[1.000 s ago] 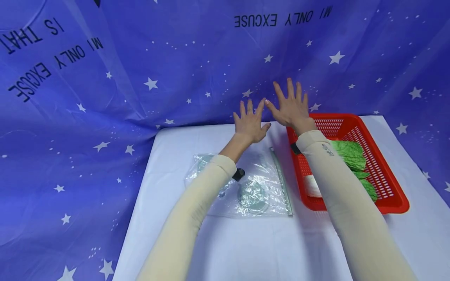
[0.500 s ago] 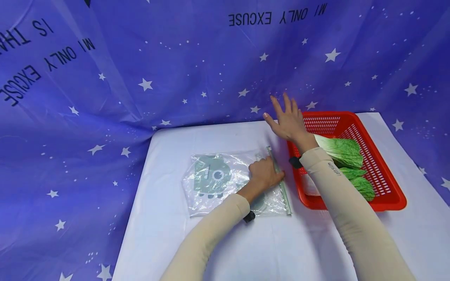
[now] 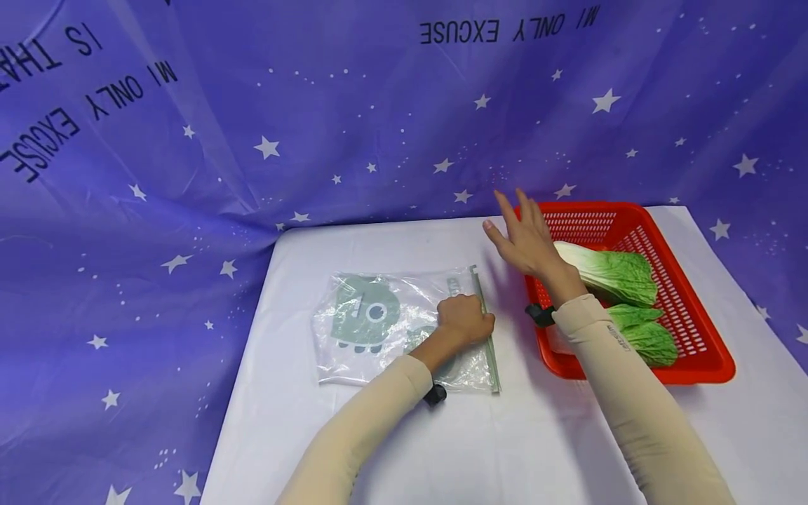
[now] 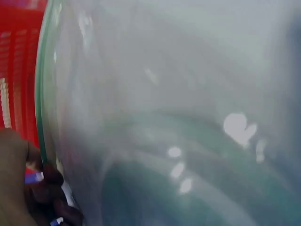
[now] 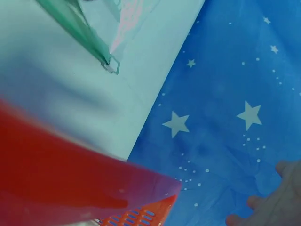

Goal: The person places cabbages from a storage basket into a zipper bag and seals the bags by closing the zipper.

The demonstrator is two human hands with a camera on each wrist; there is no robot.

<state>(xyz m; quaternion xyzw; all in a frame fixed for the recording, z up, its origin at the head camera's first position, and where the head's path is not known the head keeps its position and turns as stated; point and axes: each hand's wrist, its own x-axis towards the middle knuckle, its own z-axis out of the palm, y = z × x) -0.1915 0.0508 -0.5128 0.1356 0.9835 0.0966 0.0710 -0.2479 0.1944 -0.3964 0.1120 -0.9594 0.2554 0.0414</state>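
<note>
A clear plastic zip bag with a green cartoon print lies flat on the white table. Its green zip strip runs along the right end. My left hand grips the bag at this strip; in the left wrist view, curled fingers close round the green edge. My right hand hovers with fingers spread over the left rim of a red basket, holding nothing. In the basket lie a Chinese cabbage and more leafy green vegetables, partly hidden by my right sleeve.
A blue star-printed cloth hangs behind the table and spreads to its left. White tabletop shows in front of the bag and between the bag and the basket.
My left hand has come down from the far side and taken hold of the bag's zip end. The bag has shifted left. My right hand has moved slightly nearer.
</note>
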